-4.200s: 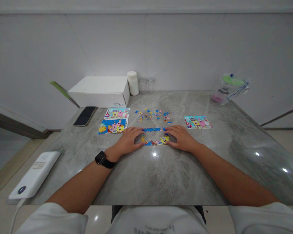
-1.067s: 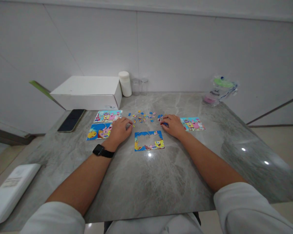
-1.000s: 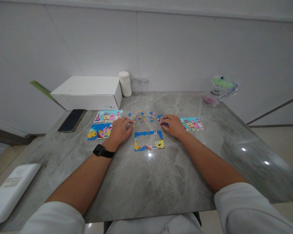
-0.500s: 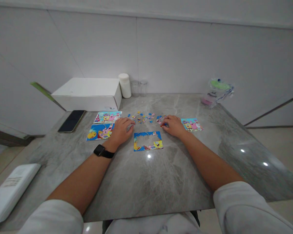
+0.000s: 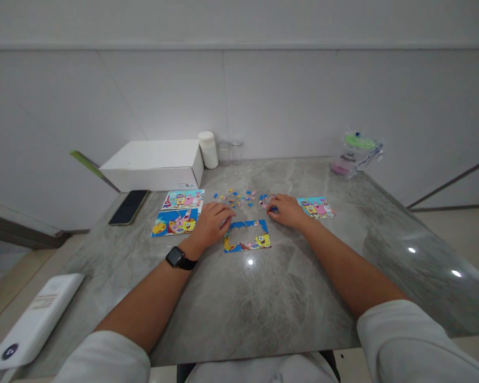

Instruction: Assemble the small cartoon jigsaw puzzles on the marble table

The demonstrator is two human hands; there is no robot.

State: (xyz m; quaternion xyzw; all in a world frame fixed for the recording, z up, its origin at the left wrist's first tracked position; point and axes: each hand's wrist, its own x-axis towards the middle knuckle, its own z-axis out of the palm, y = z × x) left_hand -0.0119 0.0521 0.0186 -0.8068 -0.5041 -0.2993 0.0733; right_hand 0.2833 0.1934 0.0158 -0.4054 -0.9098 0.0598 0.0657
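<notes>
A partly filled puzzle frame (image 5: 247, 247), blue and yellow with a bare middle, lies on the grey table. Behind it are scattered small loose pieces (image 5: 239, 199). My left hand (image 5: 212, 224) is over the frame's upper left corner, fingers bent; whether it holds anything is hidden. My right hand (image 5: 286, 210) rests right of the loose pieces, its fingertips pinched at a small dark piece. Two cartoon picture cards, an upper one (image 5: 183, 199) and a lower one (image 5: 174, 222), lie left of my left hand. A finished-looking cartoon picture (image 5: 317, 207) is beside my right wrist.
A white box (image 5: 155, 162), a white bottle (image 5: 208, 151) and two clear glasses (image 5: 230, 153) stand along the wall. At left lie a black phone (image 5: 128, 207) and a white device (image 5: 35, 320). A plastic bag (image 5: 355, 154) sits at the back right.
The camera view has shifted slightly. My left hand has moved right and nearer, to the frame's upper left corner. My right hand stays near the loose pieces.
</notes>
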